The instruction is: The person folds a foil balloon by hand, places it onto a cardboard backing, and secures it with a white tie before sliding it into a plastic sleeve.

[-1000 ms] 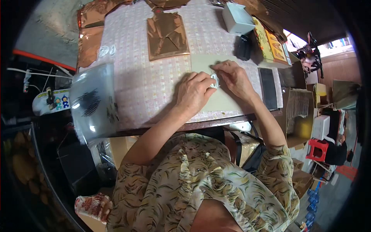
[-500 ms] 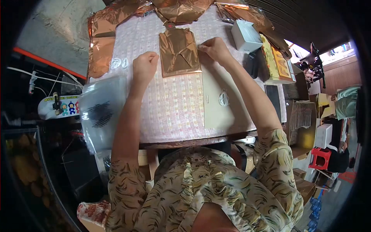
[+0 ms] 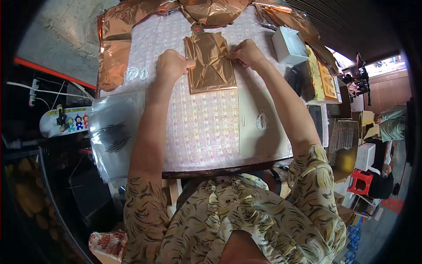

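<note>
Copper-coloured foil packet (image 3: 211, 66), side edges pinched by left fingers (image 3: 189, 64) and right fingers (image 3: 233, 55)

Small workshop imo, poss. part of a home, can't tell for sure. The worktop (image 3: 198, 152) has a patterned cloth, w/ a foil pack (image 3: 212, 64), more foil (image 3: 115, 61) along the edges & a pile of clear bags (image 3: 115, 112). Over on the right: cardboard (image 3: 343, 137) stacked up, red stool (image 3: 361, 181), bare grey floor (image 3: 389, 229), daylight thru an opening (image 3: 381, 58). Skateboard (image 3: 50, 122) off left too, fwiw.
</note>
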Motion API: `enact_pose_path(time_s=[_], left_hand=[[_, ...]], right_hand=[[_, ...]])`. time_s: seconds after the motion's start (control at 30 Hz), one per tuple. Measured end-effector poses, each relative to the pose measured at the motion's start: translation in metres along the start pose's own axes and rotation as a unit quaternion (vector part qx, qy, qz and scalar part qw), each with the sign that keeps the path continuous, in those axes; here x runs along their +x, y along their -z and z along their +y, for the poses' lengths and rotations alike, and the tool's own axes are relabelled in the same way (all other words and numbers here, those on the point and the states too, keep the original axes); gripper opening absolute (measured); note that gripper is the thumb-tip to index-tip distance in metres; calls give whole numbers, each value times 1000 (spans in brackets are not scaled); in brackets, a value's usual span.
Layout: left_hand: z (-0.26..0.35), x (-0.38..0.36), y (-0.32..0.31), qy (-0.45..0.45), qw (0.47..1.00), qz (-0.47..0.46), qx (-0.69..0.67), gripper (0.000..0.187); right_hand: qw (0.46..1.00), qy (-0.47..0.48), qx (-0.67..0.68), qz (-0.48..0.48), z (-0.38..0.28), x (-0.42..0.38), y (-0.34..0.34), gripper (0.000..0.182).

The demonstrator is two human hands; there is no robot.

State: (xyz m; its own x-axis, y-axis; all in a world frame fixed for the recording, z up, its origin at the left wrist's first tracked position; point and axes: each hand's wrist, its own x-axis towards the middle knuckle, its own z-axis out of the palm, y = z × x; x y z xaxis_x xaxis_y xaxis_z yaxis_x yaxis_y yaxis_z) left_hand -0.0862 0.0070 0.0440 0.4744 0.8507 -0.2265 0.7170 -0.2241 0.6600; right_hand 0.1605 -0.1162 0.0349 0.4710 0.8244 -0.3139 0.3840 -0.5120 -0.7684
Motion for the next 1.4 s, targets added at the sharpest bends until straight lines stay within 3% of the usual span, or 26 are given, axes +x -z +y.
enact_pose_path(time_s=[0.13,0.3,0.43,0.5,0.63,0.83,0.9,1.0,1.23,1.33,1.4], left_hand=[[-6,5,-4,-7,1000,9,9,30],[-6,6,-6,-1,1000,15,-11,32],[-8,12,-4,1,1000,-22,-19,29],[-10,13,-5,9,998,-34,-49,28],[-14,17,-13,-18,1000,-1,-20,27],[-19,18,-11,-22,989,-67,-130,16],[-24,17,-3,-17,948,-160,-273,14],[-25,13,-4,9,925,-165,-342,16],[-19,3,-1,0,920,-162,-356,18],[-10,-3,12,-43,899,-197,-389,22],[1,-8,18,-72,914,-132,-376,24]], right_hand=[[999,21,-6,31,9,2,-8,18],[990,77,116,14,12,0,-11,14],[995,58,77,23,4,-8,-7,13],[991,36,131,-4,2,-11,-7,12],[987,25,158,11,0,-12,-9,12],[976,-7,216,-30,4,-11,-4,12],[961,-14,275,-38,9,-11,-4,12],[947,-15,317,-52,15,-13,-1,14],[946,-7,317,-72,11,-22,10,17],[945,33,317,-71,3,-29,19,16],[939,121,318,-52,-3,-34,26,14]])
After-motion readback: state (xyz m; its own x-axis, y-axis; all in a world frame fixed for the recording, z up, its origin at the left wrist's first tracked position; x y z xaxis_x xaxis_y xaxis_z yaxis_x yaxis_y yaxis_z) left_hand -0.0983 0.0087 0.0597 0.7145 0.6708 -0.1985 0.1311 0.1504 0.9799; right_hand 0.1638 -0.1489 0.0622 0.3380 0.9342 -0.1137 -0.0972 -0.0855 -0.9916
